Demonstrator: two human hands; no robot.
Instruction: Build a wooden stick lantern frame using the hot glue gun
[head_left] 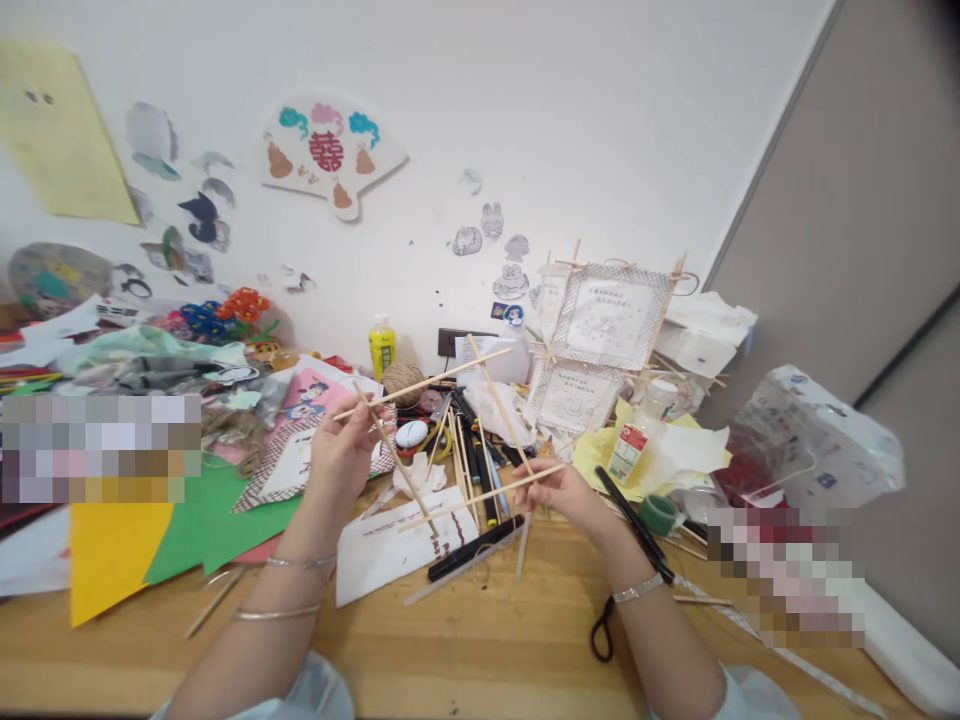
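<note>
A square frame of thin wooden sticks (435, 382) is held up above the table, its stick ends crossing at the corners. At its upper left corner my left hand (346, 448) is closed, pinching the crossing. My right hand (559, 492) grips the lower right corner between thumb and fingers. Beneath the frame lie a white printed sheet (375, 565), a thick black marker (476, 548) and a crumpled tissue (420, 478). Loose sticks and pens (480, 460) lie behind it.
Papercraft panels on stick frames (615, 320) lean at the back right, near a bottle with a red label (634, 440). Green and yellow paper (120, 545) lies left. A twine ball (405, 385) and yellow bottle (382, 345) stand at the back. A plastic bag (825, 430) sits right.
</note>
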